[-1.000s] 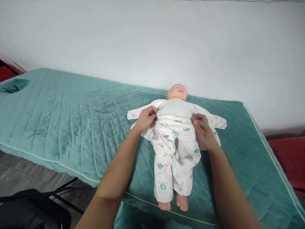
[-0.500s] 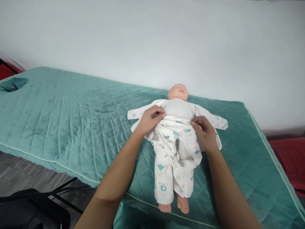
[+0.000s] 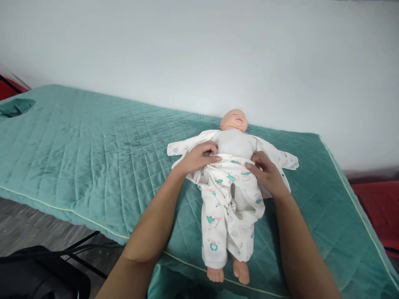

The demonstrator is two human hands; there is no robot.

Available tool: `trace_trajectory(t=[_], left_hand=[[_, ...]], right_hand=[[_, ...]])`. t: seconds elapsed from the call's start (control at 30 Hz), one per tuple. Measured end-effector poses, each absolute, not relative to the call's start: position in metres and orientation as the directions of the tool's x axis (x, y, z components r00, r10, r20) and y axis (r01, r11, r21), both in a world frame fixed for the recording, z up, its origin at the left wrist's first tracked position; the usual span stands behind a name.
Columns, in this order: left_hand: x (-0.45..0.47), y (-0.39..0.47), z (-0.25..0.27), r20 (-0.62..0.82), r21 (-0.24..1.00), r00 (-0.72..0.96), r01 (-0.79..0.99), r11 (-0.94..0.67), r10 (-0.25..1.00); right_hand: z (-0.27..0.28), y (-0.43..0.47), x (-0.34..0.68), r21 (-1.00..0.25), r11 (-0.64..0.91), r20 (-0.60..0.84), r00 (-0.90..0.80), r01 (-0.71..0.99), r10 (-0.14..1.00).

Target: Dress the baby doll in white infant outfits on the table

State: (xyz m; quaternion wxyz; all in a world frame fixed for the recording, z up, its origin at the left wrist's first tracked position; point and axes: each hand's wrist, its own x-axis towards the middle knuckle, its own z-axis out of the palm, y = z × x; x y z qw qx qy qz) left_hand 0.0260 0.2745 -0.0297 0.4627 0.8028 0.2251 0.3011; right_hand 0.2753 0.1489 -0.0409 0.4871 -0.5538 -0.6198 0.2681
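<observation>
A baby doll [image 3: 236,141] lies on its back, head towards the wall and bare feet towards me. White printed baby trousers [image 3: 215,220] cover its legs up to the belly, with an opening at the crotch. Its arms are in a white printed jacket [image 3: 183,143] spread apart at the front. My left hand [image 3: 201,157] is closed on the trousers' waistband at the doll's side, thumb lying over the fabric. Opposite it, my right hand [image 3: 264,170] pinches the waistband too, its fingers curled at the edge and partly hidden.
Under the doll is a massage bed with a green quilted cover [image 3: 102,166] and a face hole at the far left. A pale wall [image 3: 199,54] runs behind it. A black bag-like object [image 3: 40,274] stands at lower left, a red object [image 3: 377,211] at the right.
My left thumb has shifted inward over the waistband, and my right thumb has moved slightly inward too. The waistband sits a little lower in view. The camera view has shifted slightly.
</observation>
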Motion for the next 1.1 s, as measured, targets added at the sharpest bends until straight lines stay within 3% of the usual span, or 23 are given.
trace_trajectory(t=[0.13,0.3,0.4,0.57,0.77,0.87,0.97,1.1], left_hand=[[0.027,0.272,-0.030,0.295,0.865,0.689,0.101,-0.491,0.662],[0.036,0.272,-0.031,0.294,0.811,0.595,0.259,-0.524,0.748],[0.045,0.278,-0.032,0.313,0.783,0.536,0.322,-0.532,0.784],[0.058,0.287,-0.036,0.307,0.829,0.487,0.286,-0.481,0.818],[0.059,0.281,-0.046,0.313,0.824,0.434,0.318,-0.468,0.845],[0.058,0.281,-0.050,0.360,0.757,0.445,0.375,-0.536,0.820],[0.057,0.284,-0.048,0.494,0.635,0.486,0.365,-0.681,0.721],[0.056,0.286,-0.041,0.560,0.546,0.581,0.278,-0.791,0.591]], right_hand=[[-0.037,0.151,0.277,-0.829,0.282,0.335,0.025,0.483,0.942],[-0.036,0.156,0.276,-0.796,0.322,0.400,0.046,0.512,0.915],[-0.038,0.157,0.278,-0.817,0.256,0.356,0.103,0.516,0.929],[-0.048,0.156,0.283,-0.889,0.134,0.252,0.221,0.439,0.942],[-0.053,0.157,0.283,-0.900,0.130,0.243,0.229,0.417,0.943],[-0.048,0.156,0.284,-0.852,0.192,0.289,0.132,0.486,0.948],[-0.044,0.157,0.285,-0.802,0.267,0.334,0.031,0.534,0.942],[-0.045,0.161,0.281,-0.689,0.334,0.519,0.116,0.644,0.847]])
